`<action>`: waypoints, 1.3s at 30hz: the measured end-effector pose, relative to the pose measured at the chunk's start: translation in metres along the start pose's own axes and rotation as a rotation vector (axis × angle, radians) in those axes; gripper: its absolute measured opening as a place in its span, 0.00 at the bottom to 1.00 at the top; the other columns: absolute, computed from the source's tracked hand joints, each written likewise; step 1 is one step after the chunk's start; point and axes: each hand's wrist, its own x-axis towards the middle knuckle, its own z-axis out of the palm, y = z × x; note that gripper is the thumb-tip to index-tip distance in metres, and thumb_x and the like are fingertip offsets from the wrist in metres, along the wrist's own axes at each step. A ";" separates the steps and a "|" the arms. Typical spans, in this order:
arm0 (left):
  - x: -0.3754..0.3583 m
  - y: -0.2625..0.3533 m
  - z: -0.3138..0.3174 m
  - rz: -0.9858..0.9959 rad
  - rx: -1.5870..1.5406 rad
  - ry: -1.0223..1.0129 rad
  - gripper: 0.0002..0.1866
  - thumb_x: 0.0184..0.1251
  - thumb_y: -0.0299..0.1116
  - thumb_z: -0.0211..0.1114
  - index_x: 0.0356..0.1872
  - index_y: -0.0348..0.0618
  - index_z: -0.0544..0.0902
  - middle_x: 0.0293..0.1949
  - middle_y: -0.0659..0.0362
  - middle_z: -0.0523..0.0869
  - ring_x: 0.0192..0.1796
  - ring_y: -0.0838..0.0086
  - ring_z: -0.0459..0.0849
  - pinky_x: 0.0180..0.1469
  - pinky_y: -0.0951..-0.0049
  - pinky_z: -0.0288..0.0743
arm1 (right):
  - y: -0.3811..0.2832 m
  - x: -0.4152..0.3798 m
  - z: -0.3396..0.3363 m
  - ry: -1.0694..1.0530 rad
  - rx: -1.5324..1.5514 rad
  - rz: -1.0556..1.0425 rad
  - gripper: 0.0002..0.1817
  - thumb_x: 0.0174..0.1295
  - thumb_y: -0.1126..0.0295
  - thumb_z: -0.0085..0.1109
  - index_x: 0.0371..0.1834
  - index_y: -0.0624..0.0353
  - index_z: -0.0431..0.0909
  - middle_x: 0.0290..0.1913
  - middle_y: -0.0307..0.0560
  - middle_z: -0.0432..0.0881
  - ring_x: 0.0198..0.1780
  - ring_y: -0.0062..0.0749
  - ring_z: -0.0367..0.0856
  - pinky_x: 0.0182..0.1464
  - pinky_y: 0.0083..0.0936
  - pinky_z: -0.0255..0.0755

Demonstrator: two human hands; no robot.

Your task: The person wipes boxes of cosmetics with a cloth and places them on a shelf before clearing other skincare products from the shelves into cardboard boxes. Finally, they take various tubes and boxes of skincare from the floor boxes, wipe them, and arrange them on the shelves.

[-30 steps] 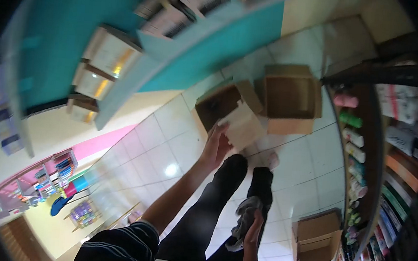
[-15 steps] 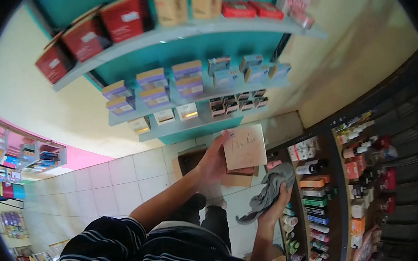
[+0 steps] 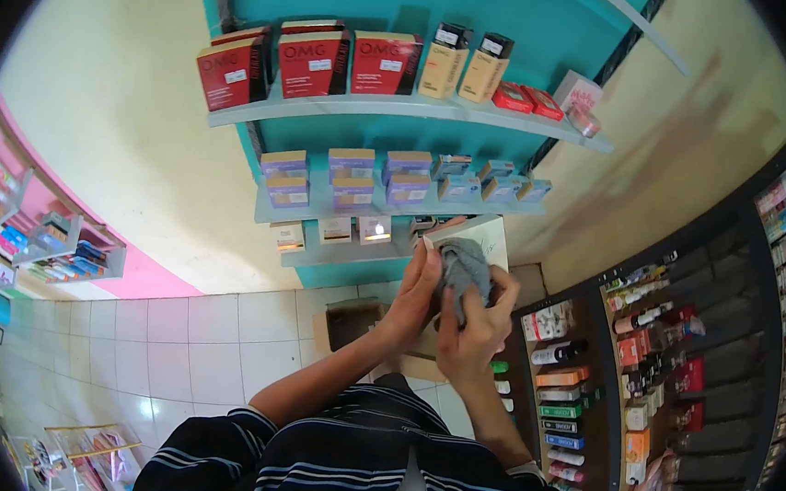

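Your left hand (image 3: 415, 293) grips the pale box (image 3: 493, 236) by its left side, and your right hand (image 3: 476, 333) holds the grey cloth (image 3: 463, 264) against it. Left of the pale box, small white packs (image 3: 335, 230) line the lowest shelf (image 3: 341, 257); below it, an open carton (image 3: 321, 330) sits on the tiled floor (image 3: 216, 324).

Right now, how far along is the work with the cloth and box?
Picking up looks done: the left hand holds the pale box. In hand: the right hand presses the gray cloth to it, seemingly wiping. Probably left: finishing that, then setting down the box, held in the air.
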 end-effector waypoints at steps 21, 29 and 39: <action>0.004 0.004 -0.014 -0.043 0.236 0.202 0.30 0.61 0.39 0.50 0.62 0.38 0.54 0.49 0.54 0.71 0.49 0.74 0.70 0.51 0.74 0.64 | 0.127 -0.012 0.031 -0.767 1.490 1.103 0.22 0.58 0.58 0.47 0.51 0.61 0.65 0.43 0.44 0.74 0.43 0.29 0.73 0.44 0.25 0.69; 0.009 0.005 0.004 0.024 0.280 0.116 0.30 0.61 0.37 0.51 0.62 0.38 0.54 0.52 0.53 0.69 0.52 0.72 0.68 0.56 0.73 0.60 | 0.117 0.026 0.001 -0.630 1.422 1.066 0.24 0.60 0.52 0.43 0.50 0.60 0.67 0.42 0.45 0.76 0.37 0.29 0.76 0.41 0.25 0.70; 0.024 -0.022 -0.006 0.386 0.572 0.330 0.34 0.62 0.39 0.48 0.62 0.39 0.42 0.56 0.50 0.58 0.57 0.67 0.61 0.58 0.69 0.55 | 0.093 0.038 -0.007 -0.429 1.003 0.397 0.18 0.49 0.59 0.61 0.33 0.65 0.75 0.38 0.45 0.72 0.39 0.27 0.71 0.38 0.23 0.66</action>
